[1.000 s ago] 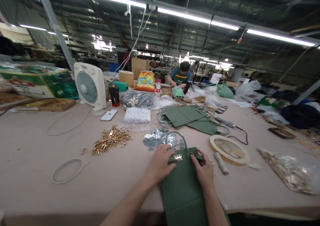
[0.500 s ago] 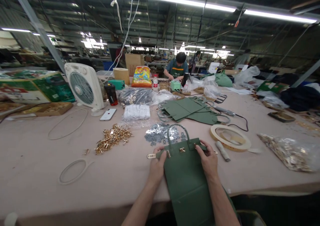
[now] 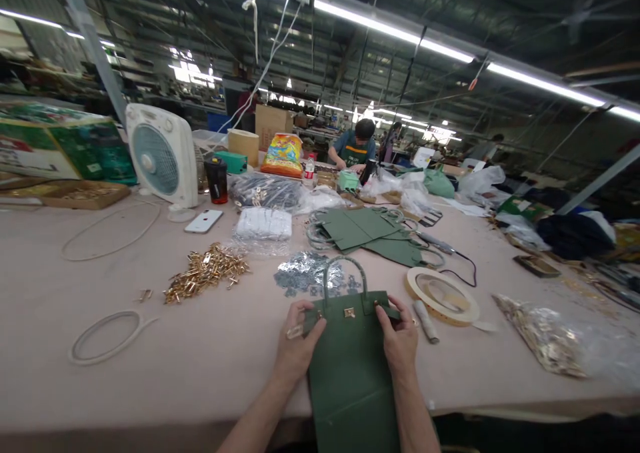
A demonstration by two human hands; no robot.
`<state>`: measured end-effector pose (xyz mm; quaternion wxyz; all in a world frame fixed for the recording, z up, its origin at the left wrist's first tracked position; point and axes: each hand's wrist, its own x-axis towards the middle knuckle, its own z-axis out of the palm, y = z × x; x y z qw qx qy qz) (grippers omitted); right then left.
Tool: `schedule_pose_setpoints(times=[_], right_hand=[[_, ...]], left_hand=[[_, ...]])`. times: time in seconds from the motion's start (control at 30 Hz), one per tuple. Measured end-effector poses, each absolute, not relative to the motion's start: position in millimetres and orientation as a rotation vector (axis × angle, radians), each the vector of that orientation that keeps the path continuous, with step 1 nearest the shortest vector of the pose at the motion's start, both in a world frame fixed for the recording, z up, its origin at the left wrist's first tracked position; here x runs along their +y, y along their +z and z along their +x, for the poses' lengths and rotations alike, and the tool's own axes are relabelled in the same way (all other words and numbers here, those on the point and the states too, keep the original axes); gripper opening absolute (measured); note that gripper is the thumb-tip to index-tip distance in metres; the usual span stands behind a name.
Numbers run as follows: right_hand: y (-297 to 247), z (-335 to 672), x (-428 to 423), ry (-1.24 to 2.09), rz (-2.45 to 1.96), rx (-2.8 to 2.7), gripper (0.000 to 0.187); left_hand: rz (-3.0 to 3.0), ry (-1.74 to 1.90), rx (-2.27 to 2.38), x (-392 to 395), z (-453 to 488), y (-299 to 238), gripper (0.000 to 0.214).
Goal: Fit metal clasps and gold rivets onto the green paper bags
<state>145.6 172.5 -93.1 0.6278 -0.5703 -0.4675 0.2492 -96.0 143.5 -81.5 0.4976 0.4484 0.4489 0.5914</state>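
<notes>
A green handbag panel (image 3: 353, 366) with one rounded handle (image 3: 345, 261) hangs over the table's front edge. Near its top middle sits a gold turn-lock (image 3: 349, 313). My left hand (image 3: 295, 346) grips the panel's upper left corner and a short strap there, thumb on top by a small gold fitting; a metal plate (image 3: 295, 331) lies along its fingers. At the upper right corner my right hand (image 3: 400, 333) pinches the panel and the other strap end, thumb beside a second gold fitting (image 3: 377, 303). The fingertips beneath are hidden.
Beyond the panel lie silver metal pieces (image 3: 310, 273), stacked green panels (image 3: 360, 229) and gold fittings (image 3: 205, 273). Tape rolls (image 3: 443, 296), a grey cylinder (image 3: 426, 321) and a bag of metal parts (image 3: 540, 333) are to the right. A fan (image 3: 163, 156) stands left; a co-worker (image 3: 356, 147) sits opposite.
The view has tilted and shifted, so the table's things appear further left. My left fingers have moved up around the strap end and its metal plate; the right hand keeps its hold.
</notes>
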Motion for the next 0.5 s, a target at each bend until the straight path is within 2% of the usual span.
schedule_pose_setpoints(times=[0.13,0.23,0.37,0.43,0.5], right_hand=[[-86,139,167,0.475,-1.355,-1.072,0.065],[-80,140,155,0.5,-1.403,-1.067,0.085],[-78,156,128,0.584,-1.58,-1.143,0.112],[-80,168,109,0.64,-1.683,-1.16,0.113],[-81,179,85,0.699,-1.714,-1.126,0.104]], left_hand=[[1.089,1.462,1.078,140,-98,-78,0.039],[1.093,1.45,1.036,134,-101,-76,0.04],[1.043,1.45,0.945,129,-105,-75,0.057],[1.001,1.45,0.909,129,-106,-75,0.063],[0.986,1.43,0.891,130,-107,-75,0.065]])
